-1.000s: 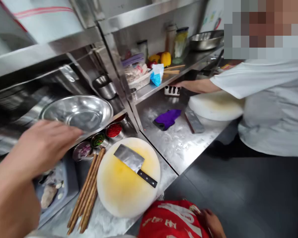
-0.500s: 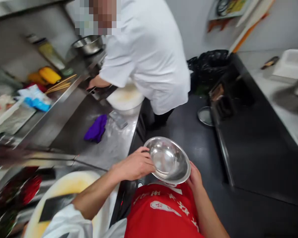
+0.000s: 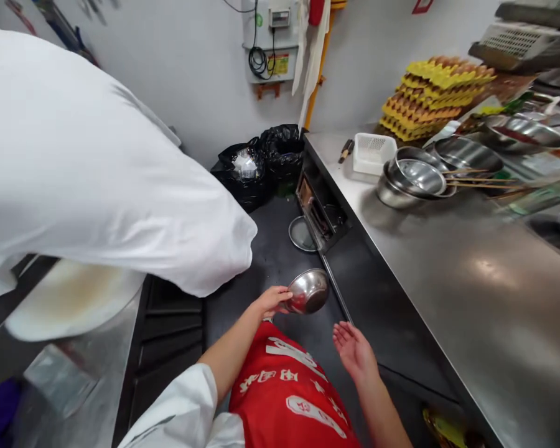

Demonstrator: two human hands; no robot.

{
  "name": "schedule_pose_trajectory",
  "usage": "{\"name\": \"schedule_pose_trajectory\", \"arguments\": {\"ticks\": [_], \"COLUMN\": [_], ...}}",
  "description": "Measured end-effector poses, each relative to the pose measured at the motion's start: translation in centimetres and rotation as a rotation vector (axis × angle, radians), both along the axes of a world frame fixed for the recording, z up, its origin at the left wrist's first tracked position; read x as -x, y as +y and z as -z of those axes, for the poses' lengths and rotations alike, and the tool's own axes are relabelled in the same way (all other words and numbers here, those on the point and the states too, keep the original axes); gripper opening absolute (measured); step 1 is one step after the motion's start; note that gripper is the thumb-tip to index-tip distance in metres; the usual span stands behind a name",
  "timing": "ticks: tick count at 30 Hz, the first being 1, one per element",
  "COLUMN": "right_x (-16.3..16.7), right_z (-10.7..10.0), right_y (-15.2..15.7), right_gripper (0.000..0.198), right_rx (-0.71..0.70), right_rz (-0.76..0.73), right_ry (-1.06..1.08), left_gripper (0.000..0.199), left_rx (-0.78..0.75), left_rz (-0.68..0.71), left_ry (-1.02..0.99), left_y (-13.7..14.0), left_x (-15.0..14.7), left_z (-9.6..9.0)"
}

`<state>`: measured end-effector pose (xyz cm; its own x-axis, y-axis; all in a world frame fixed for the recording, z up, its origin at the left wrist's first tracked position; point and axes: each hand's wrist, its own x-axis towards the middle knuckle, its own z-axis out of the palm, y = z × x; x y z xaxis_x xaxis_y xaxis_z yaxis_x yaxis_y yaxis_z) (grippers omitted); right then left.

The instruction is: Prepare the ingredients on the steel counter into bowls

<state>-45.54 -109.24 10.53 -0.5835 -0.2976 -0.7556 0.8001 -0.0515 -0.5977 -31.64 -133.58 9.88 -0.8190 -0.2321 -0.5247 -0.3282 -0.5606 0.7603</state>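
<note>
A shiny metal bowl (image 3: 309,291) is tipped on its side in front of my red apron, its outer bottom partly turned toward me. My left hand (image 3: 274,301) grips it by the rim at its left edge. To the right of the bowl and apart from it, my right hand (image 3: 353,350) is held palm up with the fingers stretched out, touching nothing. The dark floor lies below both hands.
Close on the left stands a person in a white shirt (image 3: 121,180), beside a round white cutting board (image 3: 74,298). On the right metal counter (image 3: 448,274) are stacked bowls (image 3: 417,177), a white basket (image 3: 374,152) and egg trays (image 3: 429,99). A round lid (image 3: 302,234) lies on the floor; black bags (image 3: 242,180) stand behind.
My view has swung right toward the other counter. My right hand has let go of the bowl, and the bowl has been tipped over in my left hand.
</note>
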Motion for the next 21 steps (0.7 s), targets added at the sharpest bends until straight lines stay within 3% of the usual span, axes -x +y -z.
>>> {"name": "schedule_pose_trajectory", "arguments": {"ticks": [2, 4, 9, 11, 13, 14, 16, 19, 21], "right_x": [2.7, 5.4, 13.0, 16.4, 19.7, 21.1, 23.6, 26.5, 27.9], "right_z": [-0.3, -1.4, -3.9, -4.1, -4.3, -4.5, -5.0, -6.2, -6.7], "right_y": [-3.7, -7.6, -17.6, -22.1, -27.0, -29.6, -34.8, -42.5, -47.7], "right_gripper": [0.01, 0.02, 0.062, 0.065, 0.059, 0.054, 0.046, 0.044, 0.046], "right_rx": [0.023, 0.044, 0.099, 0.11, 0.052, 0.015, -0.04, -0.069, -0.072], "right_rz": [0.045, 0.055, -0.145, -0.27, -0.38, -0.424, -0.499, -0.628, -0.752], "right_ry": [-0.069, -0.103, -0.188, -0.2, -0.17, -0.143, -0.077, 0.031, 0.119], "left_gripper": [0.076, 0.064, 0.02, 0.018, 0.018, 0.02, 0.026, 0.027, 0.031], "left_rx": [-0.068, -0.002, 0.699, 0.939, 1.058, 1.064, 0.99, 0.845, 0.766], "left_rz": [0.027, 0.102, 0.387, 0.493, 0.519, 0.483, 0.277, -0.225, -0.53], "left_ry": [0.027, 0.036, 0.239, 0.236, 0.134, 0.078, -0.011, -0.129, -0.254], "left_y": [-2.8, -5.6, -12.9, -15.7, -18.3, -19.5, -21.9, -25.7, -28.9], "left_x": [3.1, 5.8, 12.0, 14.4, 16.4, 17.2, 18.3, 18.9, 19.2], "left_z": [0.1, -0.6, -4.3, -5.7, -7.0, -7.5, -8.6, -9.1, -8.2]}}
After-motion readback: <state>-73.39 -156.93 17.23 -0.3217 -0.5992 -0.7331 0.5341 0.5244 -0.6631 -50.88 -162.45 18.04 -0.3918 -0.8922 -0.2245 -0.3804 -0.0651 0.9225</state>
